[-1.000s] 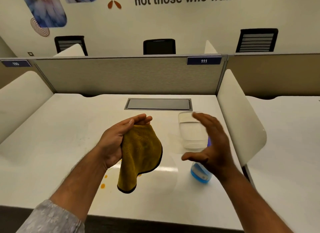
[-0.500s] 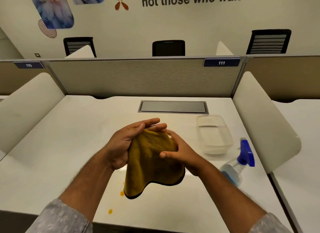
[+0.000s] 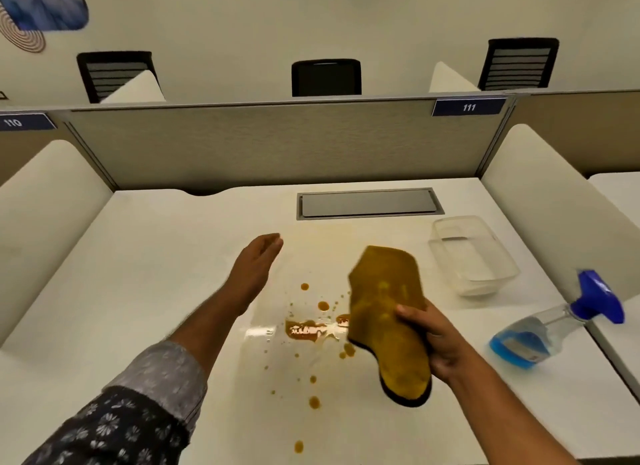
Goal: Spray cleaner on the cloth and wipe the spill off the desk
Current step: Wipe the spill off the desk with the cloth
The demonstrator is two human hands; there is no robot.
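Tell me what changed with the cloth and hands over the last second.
The cloth passed from the left hand to the right hand, which now grips it beside the spill. The left hand let go and opened. The bottle and container stayed put.

Single head-worn view, aimed forward and down.

The white laminate tabletop (image 3: 145, 291) is seen from close above its near edge; the grey fabric partition panel (image 3: 270, 146) and black mesh office chairs (image 3: 325, 78) against the far wall are taken in beyond.
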